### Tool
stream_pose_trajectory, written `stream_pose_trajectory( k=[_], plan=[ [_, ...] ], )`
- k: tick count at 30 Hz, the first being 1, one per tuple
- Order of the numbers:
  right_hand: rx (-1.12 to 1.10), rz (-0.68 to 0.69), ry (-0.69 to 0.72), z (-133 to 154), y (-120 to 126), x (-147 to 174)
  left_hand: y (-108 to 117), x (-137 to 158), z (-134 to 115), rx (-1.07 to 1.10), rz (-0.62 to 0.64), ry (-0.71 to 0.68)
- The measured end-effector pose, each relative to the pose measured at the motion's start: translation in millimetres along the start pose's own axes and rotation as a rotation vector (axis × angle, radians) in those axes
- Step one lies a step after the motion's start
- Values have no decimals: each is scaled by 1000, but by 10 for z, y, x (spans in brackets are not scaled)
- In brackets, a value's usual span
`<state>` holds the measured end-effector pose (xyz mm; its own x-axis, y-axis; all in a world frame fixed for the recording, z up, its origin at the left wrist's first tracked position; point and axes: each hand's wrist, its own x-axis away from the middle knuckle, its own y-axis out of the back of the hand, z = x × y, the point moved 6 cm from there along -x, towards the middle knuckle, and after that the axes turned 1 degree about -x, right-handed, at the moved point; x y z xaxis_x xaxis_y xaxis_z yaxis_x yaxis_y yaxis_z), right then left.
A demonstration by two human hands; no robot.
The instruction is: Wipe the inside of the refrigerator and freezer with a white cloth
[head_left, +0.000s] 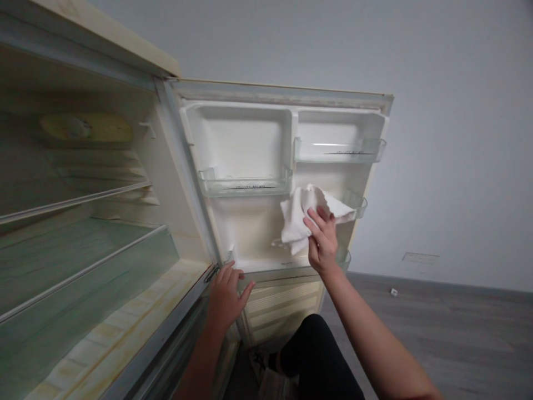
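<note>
While right hand (322,240) grips cloth (296,219), left hand (227,293) is open | likely wiping fridge door (245,225) | next rub needs door still

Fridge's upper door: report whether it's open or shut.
Open. The upper door stands swung out from the fridge cabinet, showing its inner bins, with the right hand holding a white cloth at its inner side.

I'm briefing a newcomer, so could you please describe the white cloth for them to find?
Find the open fridge door. In front of its inner side, below the upper bins, the right hand holds the cloth. Unlike those stiff, clear bins, it is soft, white and crumpled.
</note>
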<state>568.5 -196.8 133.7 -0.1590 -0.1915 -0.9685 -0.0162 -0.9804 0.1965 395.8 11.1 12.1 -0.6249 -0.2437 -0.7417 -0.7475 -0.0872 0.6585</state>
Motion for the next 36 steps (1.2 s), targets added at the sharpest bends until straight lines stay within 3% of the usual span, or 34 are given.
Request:
stream_pose_trajectory(
  k=[3,8,9,11,15,20,22,26,28,30,33,35,36],
  plan=[
    [-257,-57,-264,86,-143,211,-6,5,15,-6,7,-6],
    [-794,-273,-1086,-152,-604,540,18,-16,18,-15,3,-27],
    [-923,-277,-1196,-186,-689,536,22,-21,17,-15,5,-31],
    [-1146,-263,-1279,-220,-752,420,27,-25,22,-10,8,-34],
    [-1350,-195,-1110,-180,-563,22,14,-18,53,-1,10,-29],
    [-1245,-49,-958,-140,-253,-183,-2,-15,74,17,3,-32],
    [-1147,-126,-929,-237,-29,-156,-4,-16,73,16,1,-38],
    [-993,-542,-927,-521,543,10,-6,-13,67,16,2,-59],
    [-909,-676,-934,-583,749,67,-6,-14,70,13,5,-61],
    [-779,-709,-879,-558,906,39,-4,-18,73,7,0,-60],
    [-461,-724,-639,-415,1139,-112,-2,-25,73,8,-6,-65],
    [-219,-633,-482,-348,1203,-256,-1,-28,71,10,-7,-71],
    [-104,-514,-420,-347,1174,-345,2,-29,72,10,-9,-72]
  ],
)
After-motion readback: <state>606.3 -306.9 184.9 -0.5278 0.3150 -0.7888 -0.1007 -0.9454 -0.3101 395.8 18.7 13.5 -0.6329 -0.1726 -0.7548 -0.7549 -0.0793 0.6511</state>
